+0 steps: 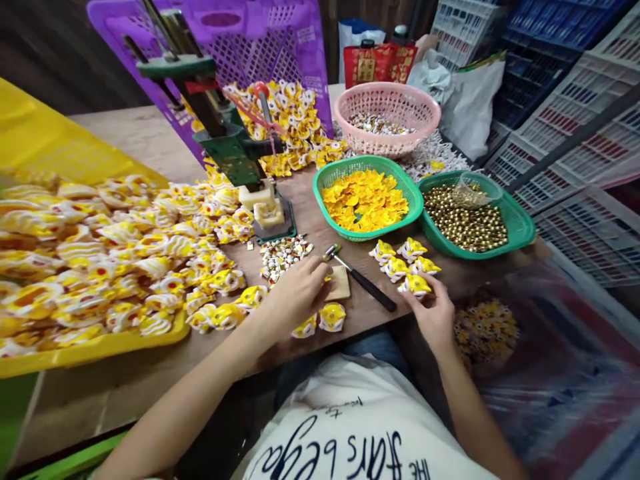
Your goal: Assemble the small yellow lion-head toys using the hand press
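Observation:
My left hand point(295, 293) rests on the wooden table point(150, 137), fingers curled and pinched at a small tan block point(340, 283) beside a pile of small white and gold pieces point(283, 257). What the fingertips hold is hidden. My right hand point(433, 310) grips a yellow and white toy head point(414, 285) at the table's front edge, next to several like it point(400, 257). A small hammer point(357, 277) lies between my hands. Two more toy heads point(320, 320) lie under my left hand.
A green hand press point(235, 143) stands behind the pieces. A yellow tray point(75, 347) heaped with toy heads fills the left. Green baskets hold yellow petals point(365, 200) and brass bells point(465, 223); a pink basket point(387, 110) and purple crate point(280, 40) stand behind. Stacked crates rise at right.

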A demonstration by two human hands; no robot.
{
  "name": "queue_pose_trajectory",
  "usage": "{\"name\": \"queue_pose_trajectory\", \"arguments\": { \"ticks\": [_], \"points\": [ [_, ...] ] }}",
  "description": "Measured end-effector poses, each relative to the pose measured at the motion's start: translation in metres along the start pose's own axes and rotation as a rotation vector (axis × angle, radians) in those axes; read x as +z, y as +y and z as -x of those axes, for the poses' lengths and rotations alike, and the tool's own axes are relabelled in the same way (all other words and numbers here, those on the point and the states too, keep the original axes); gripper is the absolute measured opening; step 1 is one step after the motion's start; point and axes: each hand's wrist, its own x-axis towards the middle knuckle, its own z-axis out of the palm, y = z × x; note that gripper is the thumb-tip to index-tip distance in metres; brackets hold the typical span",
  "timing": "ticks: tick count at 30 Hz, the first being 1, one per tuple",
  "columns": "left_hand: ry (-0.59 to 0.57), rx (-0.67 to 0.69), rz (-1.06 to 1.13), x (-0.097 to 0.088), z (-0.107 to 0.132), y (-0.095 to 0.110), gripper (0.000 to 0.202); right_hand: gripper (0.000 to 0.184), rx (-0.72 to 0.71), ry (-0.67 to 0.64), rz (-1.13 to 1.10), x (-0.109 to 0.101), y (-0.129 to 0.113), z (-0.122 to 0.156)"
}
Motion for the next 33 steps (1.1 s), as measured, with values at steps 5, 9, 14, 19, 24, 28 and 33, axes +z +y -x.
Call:
{"name": "queue_pose_trajectory", "arguments": {
  "ticks": [5,9,14,19,24,28,33],
  "points": [
    [-0.159,-0.046,0.119,-0.011,0.022,-0.012,0.026,0.057,-0.095,0.068,0.103,0.012,0.022,0.004],
    [-0.282,0.026,0.081,0.009,0.037,-0.005,0.053,0.054,-0.247,0.099,0.237,0.018,0.016,0.006],
    [-0.373,0.068,-0.1,0.037,0.029,0.015,0.051,0.066,-0.22,0.093,0.212,0.018,0.017,0.016],
    [-0.386,-0.08,0.122,0.006,0.013,0.019,0.032,0.052,-0.217,0.112,0.204,0.006,0.012,0.026],
    [-0.244,-0.252,0.632,-0.02,0.011,-0.004,0.04,0.02,-0.271,0.059,-0.144,0.012,-0.059,0.028],
    [-0.136,-0.24,1.027,-0.014,0.014,-0.033,0.045,0.039,0.001,-0.619,-0.533,0.048,-0.112,0.022],
    [0.155,-0.388,1.299,0.0,0.019,-0.079,0.061,0.042,0.111,-0.858,-0.574,0.123,-0.128,-0.016]
  ]
}}
